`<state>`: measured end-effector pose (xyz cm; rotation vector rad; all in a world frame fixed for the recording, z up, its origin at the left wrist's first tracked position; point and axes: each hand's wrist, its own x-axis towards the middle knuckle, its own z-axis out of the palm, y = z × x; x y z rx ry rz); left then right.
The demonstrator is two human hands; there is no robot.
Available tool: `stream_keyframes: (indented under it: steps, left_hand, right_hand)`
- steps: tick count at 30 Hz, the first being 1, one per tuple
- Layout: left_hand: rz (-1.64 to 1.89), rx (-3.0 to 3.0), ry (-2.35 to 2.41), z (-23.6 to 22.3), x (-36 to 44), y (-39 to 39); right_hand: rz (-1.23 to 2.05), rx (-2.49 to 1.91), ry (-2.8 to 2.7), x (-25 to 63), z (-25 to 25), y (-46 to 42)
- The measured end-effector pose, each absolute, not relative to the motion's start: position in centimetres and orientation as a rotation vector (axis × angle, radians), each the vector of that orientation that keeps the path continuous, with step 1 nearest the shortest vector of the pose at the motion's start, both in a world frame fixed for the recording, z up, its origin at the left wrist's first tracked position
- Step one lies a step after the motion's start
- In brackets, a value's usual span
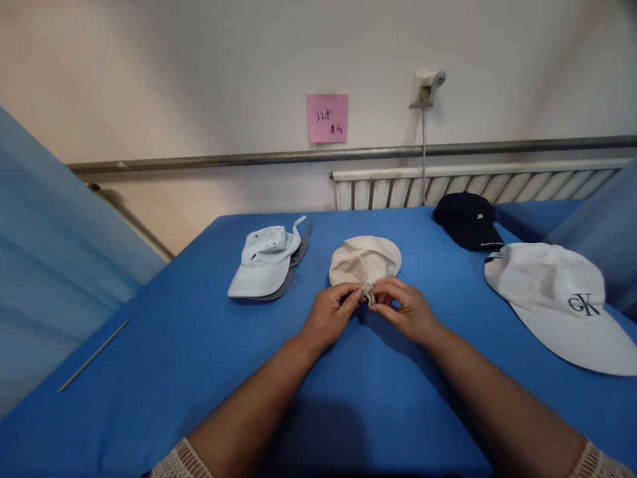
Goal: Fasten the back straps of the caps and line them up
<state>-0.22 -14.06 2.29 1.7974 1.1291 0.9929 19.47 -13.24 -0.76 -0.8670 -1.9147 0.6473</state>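
Note:
A beige cap point(362, 257) lies in the middle of the blue-covered table, its brim pointing away from me. At its near edge, my left hand point(332, 311) pinches the cap's back strap between thumb and fingers. My right hand point(405, 307) is closed on the same strap from the other side, by a small patterned end piece. The fingertips of both hands nearly meet there and hide the fastening. To the left sits a light blue cap point(263, 259), with a dark grey cap point(291, 275) partly covered beneath it.
A white cap with black letters point(552, 279) lies on the right, and a black cap point(468, 219) behind it. A thin stick point(93, 355) rests at the table's left. Blue curtains point(50, 252) hang at the sides. A metal rail point(249, 159) runs along the wall.

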Motion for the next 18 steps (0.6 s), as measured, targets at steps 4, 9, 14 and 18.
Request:
stream_keyframes:
  steps: [4, 9, 14, 18]
  left_hand:
    - [1.051, 1.792, 1.241, 3.14, -0.27, -14.41]
    - [1.002, 1.883, 1.306, 3.37, -0.30, -14.57]
    - [0.944, 1.855, 1.311, 3.28, -0.37, -14.37]
    - [0.938, 1.744, 1.271, 3.37, -0.35, -14.21]
  right_hand:
    - [0.666, -0.918, -1.892, 19.39, -0.41, -13.46]
    - [0.631, -0.948, -1.912, 19.53, -0.11, -13.63]
    - [0.613, -0.964, -1.971, 19.80, -0.14, -13.53]
    - [0.600, -0.944, -1.962, 19.90, -0.35, -13.38]
